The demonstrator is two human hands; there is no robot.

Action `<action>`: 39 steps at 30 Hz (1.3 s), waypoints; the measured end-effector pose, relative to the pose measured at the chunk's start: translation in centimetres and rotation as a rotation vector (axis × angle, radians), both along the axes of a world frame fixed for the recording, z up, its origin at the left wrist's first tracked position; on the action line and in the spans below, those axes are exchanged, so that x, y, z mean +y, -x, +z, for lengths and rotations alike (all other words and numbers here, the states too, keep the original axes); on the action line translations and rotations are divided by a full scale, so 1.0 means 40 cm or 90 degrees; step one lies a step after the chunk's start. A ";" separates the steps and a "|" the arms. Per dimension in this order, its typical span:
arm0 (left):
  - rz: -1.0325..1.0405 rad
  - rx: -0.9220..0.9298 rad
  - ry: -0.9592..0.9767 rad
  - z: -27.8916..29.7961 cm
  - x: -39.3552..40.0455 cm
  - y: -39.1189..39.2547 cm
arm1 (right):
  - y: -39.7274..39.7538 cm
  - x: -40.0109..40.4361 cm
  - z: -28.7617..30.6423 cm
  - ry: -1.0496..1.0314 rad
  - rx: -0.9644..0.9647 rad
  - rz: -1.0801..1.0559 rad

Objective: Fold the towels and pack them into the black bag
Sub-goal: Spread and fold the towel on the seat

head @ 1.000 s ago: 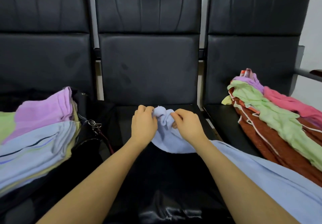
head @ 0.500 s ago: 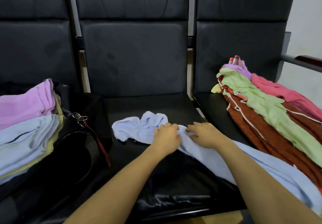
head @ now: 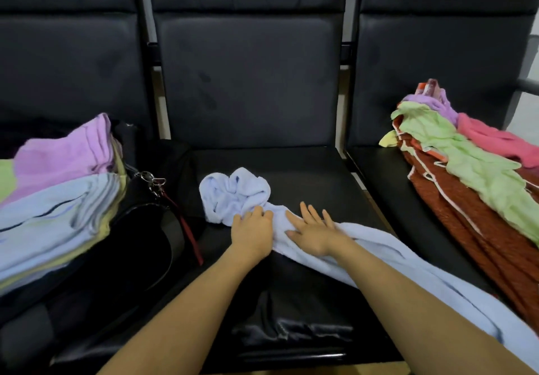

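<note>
Hands on a Pale Blue Towel at the Middle Seat

Forearms came up from the near edge, both bare, meeting over the middle seat (head: pixel 306 167) of a row of black padded chairs. The right hand (head: pixel 313 233) lay flat on the pale blue towel (head: pixel 379 255), fingers straight and slightly spread, pressing the cloth against the seat and gripping nothing. The left hand (head: pixel 252 234) sat just beside it, touching the same towel, its fingers bent down into the cloth; whether they actually pinched a fold could not be told from this view.

That towel ran as a long band from the near right corner, across the front right part of the middle seat, under both hands, and ended just beyond the left hand in a crumpled bunch lying on the seat.

Left of the middle seat stood the black bag (head: pixel 137 246), its mouth open, with a metal clasp and a red strap at the rim nearest the seat. Folded towels (head: pixel 55 199) in pink, pale blue, yellow and green were stacked at the bag, on its far left side.

Right of the middle seat, on the neighbouring chair, lay a loose heap of unfolded towels (head: pixel 478 176): rust brown beneath, light green and pink across the top, purple at the far end.
</note>
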State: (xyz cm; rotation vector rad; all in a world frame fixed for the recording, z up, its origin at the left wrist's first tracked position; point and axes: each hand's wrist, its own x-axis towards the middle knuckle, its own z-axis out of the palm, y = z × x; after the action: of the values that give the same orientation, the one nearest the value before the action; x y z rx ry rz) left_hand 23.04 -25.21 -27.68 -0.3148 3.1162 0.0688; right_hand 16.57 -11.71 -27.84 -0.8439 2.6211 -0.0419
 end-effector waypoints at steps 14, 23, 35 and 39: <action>-0.184 0.043 0.139 0.014 -0.057 -0.075 | -0.027 -0.021 0.035 0.020 0.160 -0.082; -0.091 0.068 0.112 -0.008 -0.063 -0.083 | -0.024 -0.022 0.086 0.304 0.040 -0.110; 0.077 0.372 -0.160 0.180 -0.044 -0.061 | 0.003 0.017 0.183 0.837 0.071 -0.404; 0.089 0.394 -0.058 0.211 -0.061 -0.045 | -0.018 0.024 0.199 0.871 0.232 -0.360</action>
State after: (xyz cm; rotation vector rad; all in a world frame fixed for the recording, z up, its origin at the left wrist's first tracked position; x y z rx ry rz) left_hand 24.82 -27.64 -19.25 -0.6140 3.6718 0.3766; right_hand 17.30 -10.74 -19.88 -0.3625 2.8151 -2.1407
